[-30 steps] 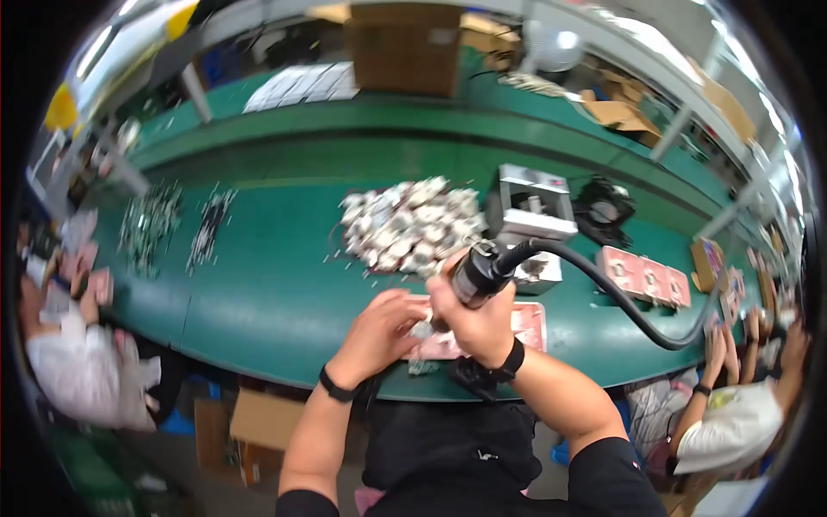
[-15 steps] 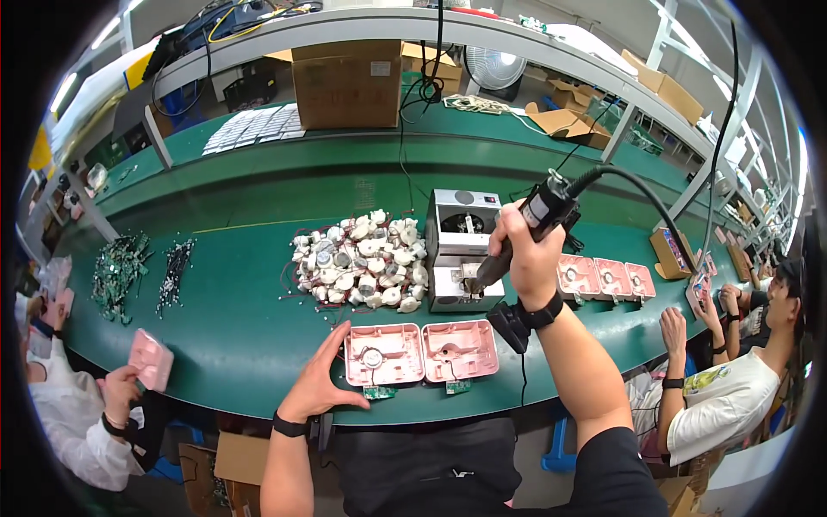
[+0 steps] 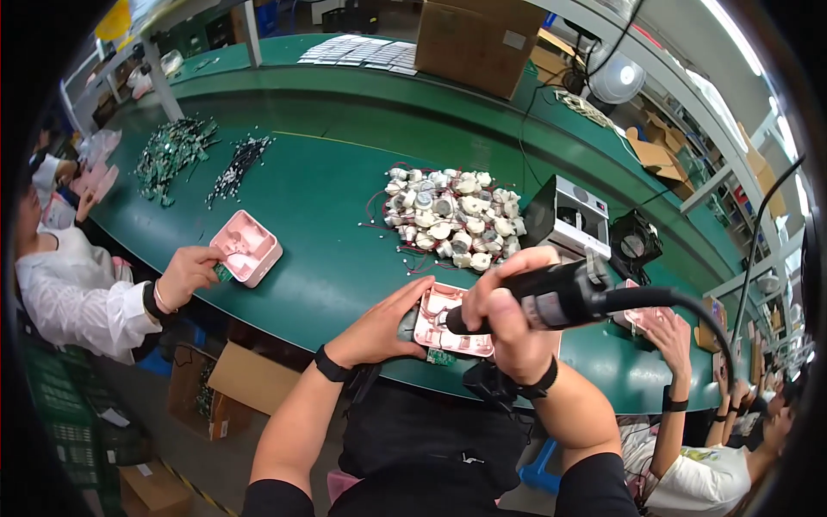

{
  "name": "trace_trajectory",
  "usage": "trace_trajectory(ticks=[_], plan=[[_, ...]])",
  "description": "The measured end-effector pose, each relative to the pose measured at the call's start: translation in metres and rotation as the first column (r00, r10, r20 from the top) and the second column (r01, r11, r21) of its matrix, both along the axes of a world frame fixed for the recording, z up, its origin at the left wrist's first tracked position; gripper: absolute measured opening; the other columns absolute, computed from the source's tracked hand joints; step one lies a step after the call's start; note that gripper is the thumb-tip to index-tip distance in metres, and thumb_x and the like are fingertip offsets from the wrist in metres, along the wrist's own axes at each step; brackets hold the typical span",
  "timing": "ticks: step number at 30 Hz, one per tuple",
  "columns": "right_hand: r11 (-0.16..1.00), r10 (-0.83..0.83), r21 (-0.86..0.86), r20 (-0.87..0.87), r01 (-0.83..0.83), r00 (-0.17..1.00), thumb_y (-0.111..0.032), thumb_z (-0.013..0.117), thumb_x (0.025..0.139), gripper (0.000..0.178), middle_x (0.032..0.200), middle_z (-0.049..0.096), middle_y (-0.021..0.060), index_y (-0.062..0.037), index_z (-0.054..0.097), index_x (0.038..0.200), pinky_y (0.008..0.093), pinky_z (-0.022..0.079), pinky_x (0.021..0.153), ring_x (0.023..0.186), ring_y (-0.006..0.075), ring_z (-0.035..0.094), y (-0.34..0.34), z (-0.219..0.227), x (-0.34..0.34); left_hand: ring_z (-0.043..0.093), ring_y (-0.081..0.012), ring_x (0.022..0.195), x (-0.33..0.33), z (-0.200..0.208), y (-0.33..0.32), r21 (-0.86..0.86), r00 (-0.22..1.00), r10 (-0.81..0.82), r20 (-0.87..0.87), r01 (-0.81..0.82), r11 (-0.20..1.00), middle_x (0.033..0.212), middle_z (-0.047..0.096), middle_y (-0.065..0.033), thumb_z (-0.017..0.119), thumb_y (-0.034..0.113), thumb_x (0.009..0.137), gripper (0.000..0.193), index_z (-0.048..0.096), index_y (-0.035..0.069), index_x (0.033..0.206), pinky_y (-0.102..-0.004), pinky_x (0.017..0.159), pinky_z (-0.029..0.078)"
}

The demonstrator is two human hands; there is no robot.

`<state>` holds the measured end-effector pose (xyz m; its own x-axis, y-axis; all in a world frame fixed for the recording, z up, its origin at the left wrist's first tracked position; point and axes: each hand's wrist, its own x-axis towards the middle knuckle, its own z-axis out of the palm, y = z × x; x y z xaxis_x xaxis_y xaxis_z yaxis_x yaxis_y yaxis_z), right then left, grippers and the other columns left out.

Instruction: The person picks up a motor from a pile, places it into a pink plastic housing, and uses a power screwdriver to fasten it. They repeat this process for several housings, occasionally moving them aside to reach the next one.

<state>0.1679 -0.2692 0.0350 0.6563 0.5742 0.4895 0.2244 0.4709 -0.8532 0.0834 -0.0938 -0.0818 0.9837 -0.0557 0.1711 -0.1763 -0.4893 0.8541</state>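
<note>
A corded black electric screwdriver is gripped in my right hand, its fingers wrapped round the barrel. Its nose points down into an open pink plastic housing at the table's near edge; the tip itself is hard to make out. My left hand lies against the housing's left end, fingers stretched to the far corner and thumb apart near the front corner. Below the housing's front wall sticks out a small green circuit board. My right hand mostly hides a second pink housing.
Beyond the housing lies a heap of white motors with red wires. A screw feeder stands right of it. Circuit boards are piled at the far left. One co-worker's hand holds a pink housing; another's hand is at the right.
My right hand has brought the screwdriver from the screw feeder down over the left pink housing. My left hand stays beside it. The view has turned, and the left co-worker's housing now shows its inside.
</note>
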Motion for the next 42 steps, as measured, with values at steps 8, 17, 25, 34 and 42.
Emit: trace_trajectory(ticks=[8, 17, 25, 34, 42], plan=[[0.989, -0.039, -0.137, 0.114, 0.055, 0.993, 0.000, 0.059, 0.090, 0.029, 0.073, 0.054, 0.0098, -0.0047, 0.039, 0.111, 0.0312, 0.048, 0.058, 0.059, 0.0167, 0.054, 0.026, -0.028, 0.006, 0.036, -0.0317, 0.141, 0.000, -0.008, 0.000, -0.040, 0.999, 0.002, 0.033, -0.001, 0.999, 0.155, 0.034, -0.0143, 0.087, 0.012, 0.066, 0.107, 0.025, 0.007, 0.153, -0.0401, 0.115, 0.034], [0.985, -0.029, -0.166, 0.104, 0.046, 0.994, 0.003, 0.058, 0.090, 0.028, 0.074, 0.054, 0.0097, -0.0035, 0.040, 0.110, 0.0307, 0.048, 0.058, 0.059, 0.0156, 0.053, 0.026, -0.037, 0.010, 0.038, -0.0329, 0.139, 0.001, -0.012, -0.001, -0.038, 0.998, 0.018, 0.059, -0.016, 0.999, 0.153, 0.037, -0.0147, 0.086, 0.010, 0.065, 0.105, 0.027, 0.008, 0.152, -0.0406, 0.113, 0.037], [0.984, -0.106, -0.131, 0.088, 0.117, 0.990, 0.003, 0.058, 0.090, 0.026, 0.074, 0.055, 0.0094, -0.0030, 0.041, 0.109, 0.0308, 0.049, 0.056, 0.058, 0.0153, 0.054, 0.032, -0.054, 0.012, 0.039, -0.0341, 0.139, 0.000, -0.009, 0.002, -0.003, 0.996, 0.035, 0.078, -0.035, 0.999, 0.152, 0.037, -0.0159, 0.087, 0.012, 0.064, 0.105, 0.028, 0.007, 0.151, -0.0407, 0.112, 0.038], [0.976, -0.172, 0.115, -0.098, 0.182, 0.980, -0.004, 0.059, 0.092, 0.021, 0.072, 0.054, 0.0078, -0.0039, 0.046, 0.108, 0.0322, 0.048, 0.051, 0.053, 0.0163, 0.054, -0.008, 0.004, 0.014, 0.038, -0.0323, 0.140, -0.016, 0.018, 0.005, 0.127, 0.995, 0.074, 0.064, -0.081, 0.989, 0.151, 0.038, -0.0152, 0.085, 0.016, 0.069, 0.097, 0.031, 0.007, 0.150, -0.0397, 0.112, 0.037], [0.906, -0.418, 0.017, -0.112, 0.422, 0.901, -0.005, 0.058, 0.090, 0.020, 0.069, 0.053, 0.0073, -0.0037, 0.045, 0.106, 0.0318, 0.048, 0.052, 0.053, 0.0159, 0.053, -0.118, 0.021, 0.038, 0.056, -0.0271, 0.123, 0.033, 0.063, 0.039, 0.223, 0.978, 0.202, -0.050, -0.186, 0.957, 0.129, 0.060, -0.0119, 0.075, 0.012, 0.081, 0.054, 0.057, 0.008, 0.132, -0.0383, 0.102, 0.046]])
